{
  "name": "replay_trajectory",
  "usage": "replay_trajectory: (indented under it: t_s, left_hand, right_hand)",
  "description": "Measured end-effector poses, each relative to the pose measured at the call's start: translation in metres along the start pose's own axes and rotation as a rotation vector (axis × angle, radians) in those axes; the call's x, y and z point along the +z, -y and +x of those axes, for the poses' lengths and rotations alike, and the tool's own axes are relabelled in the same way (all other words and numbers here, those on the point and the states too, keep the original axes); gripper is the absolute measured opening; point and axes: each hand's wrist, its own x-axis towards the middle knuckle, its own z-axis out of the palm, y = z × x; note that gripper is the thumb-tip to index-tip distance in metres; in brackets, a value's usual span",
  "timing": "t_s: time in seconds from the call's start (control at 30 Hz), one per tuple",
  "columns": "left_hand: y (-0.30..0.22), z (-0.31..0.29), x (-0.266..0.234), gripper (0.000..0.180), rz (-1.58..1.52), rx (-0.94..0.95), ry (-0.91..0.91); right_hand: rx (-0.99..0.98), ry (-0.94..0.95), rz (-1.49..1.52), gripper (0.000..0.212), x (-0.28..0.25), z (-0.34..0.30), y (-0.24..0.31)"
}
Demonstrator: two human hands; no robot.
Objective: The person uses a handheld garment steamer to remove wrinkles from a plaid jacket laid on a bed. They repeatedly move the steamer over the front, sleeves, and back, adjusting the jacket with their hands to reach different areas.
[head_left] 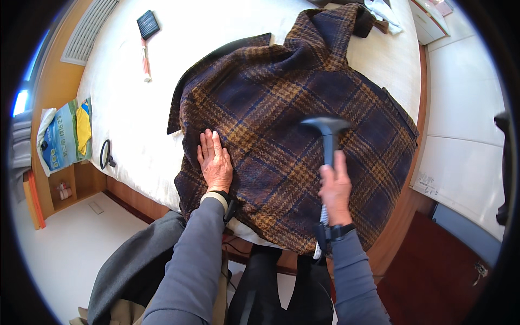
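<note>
A dark plaid coat point(276, 108) with brown and tan checks lies spread over a white-covered bed point(119, 119). My left hand point(215, 165) rests flat on the coat's left part, fingers stretched out. Around the blue-grey handle of a garment steamer point(328, 135) my right hand point(337, 192) is closed. The steamer's wide head is over the middle right of the coat; whether it touches the cloth I cannot tell. A pale braided hose point(324, 216) runs down from the handle past my right wrist.
A black-headed brush point(147, 26) with a pinkish handle lies at the far left of the bed. A black ring-shaped object point(105, 154) sits near the left edge, beside a blue-green bag point(64, 138). Grey clothing point(130, 265) is at lower left, a white cabinet point(460, 179) at right.
</note>
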Motion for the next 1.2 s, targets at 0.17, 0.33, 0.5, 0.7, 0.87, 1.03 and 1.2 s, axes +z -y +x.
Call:
replay_trajectory:
  t_s: [0.17,0.33,0.5,0.7,0.87,1.03,1.2]
  left_hand:
    - [-0.001,0.001,0.001,0.065,-0.078,-0.01,0.024]
    - [-0.001,0.002,0.0,0.065,-0.09,-0.021,0.021]
    - [0.001,-0.001,0.007,0.065,-0.112,-0.008,-0.002]
    - [0.003,-0.001,0.011,0.069,-0.11,-0.021,0.037]
    - [0.004,-0.001,0.01,0.071,-0.099,-0.024,0.046]
    - [0.008,-0.004,0.014,0.074,-0.118,-0.006,0.049]
    - [0.007,-0.004,0.014,0.075,-0.148,-0.021,0.043]
  right_hand:
    - [0.027,-0.059,0.108,0.073,-0.013,-0.02,0.029]
    - [-0.244,0.342,-0.132,0.066,0.057,-0.04,0.025]
    - [-0.114,0.007,0.057,0.07,0.069,0.069,0.047]
    - [-0.111,0.201,0.065,0.069,0.062,0.052,0.074]
    - [-0.24,0.428,-0.182,0.064,0.134,0.043,0.066]
    - [-0.292,0.097,0.037,0.065,0.155,0.095,0.088]
    - [-0.426,0.344,-0.084,0.068,0.162,0.052,0.089]
